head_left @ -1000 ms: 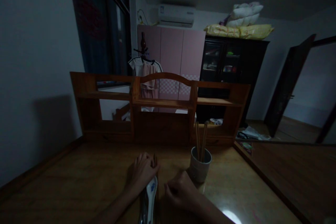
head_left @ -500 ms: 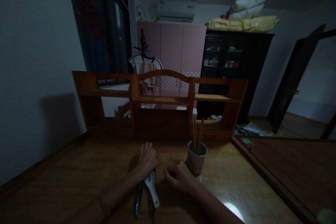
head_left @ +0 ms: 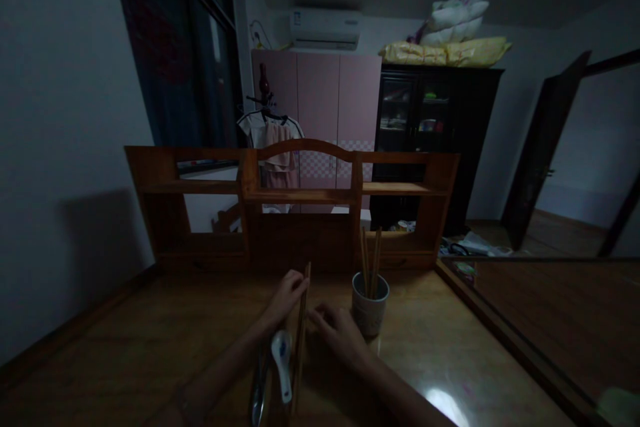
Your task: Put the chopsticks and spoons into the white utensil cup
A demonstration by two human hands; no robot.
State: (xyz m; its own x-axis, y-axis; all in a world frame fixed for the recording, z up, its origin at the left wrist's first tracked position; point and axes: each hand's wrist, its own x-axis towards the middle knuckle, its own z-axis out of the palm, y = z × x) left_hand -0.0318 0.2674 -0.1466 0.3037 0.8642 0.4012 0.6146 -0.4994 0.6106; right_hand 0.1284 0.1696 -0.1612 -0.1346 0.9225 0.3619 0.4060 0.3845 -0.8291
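The left hand (head_left: pixel 289 295) has its fingers drawn narrow at the upper part of the long, thin chopsticks (head_left: pixel 301 340), which lie lengthwise on the desk (head_left: pixel 150 347); the dim light leaves their exact number unclear. Their lower ends fade into shadow near the bottom edge. The right hand (head_left: pixel 340 335) is just beside them, its fingers curled with a small gap by the thumb; whether they touch the chopsticks cannot be told.

A white spoon (head_left: pixel 282 357) lies left of the chopsticks, its bowl near the left wrist. Beside it, a shiny metal utensil (head_left: pixel 259 390) goes under the left forearm, so its upper end is hidden and its kind is uncertain. The cup (head_left: pixel 369 313) stands upright beside the right hand; more sticks (head_left: pixel 366 260) rise from it, their lower parts concealed inside. Both forearms are cut off below, as is a blurred, pale green object (head_left: pixel 619 407) in the lower right corner.
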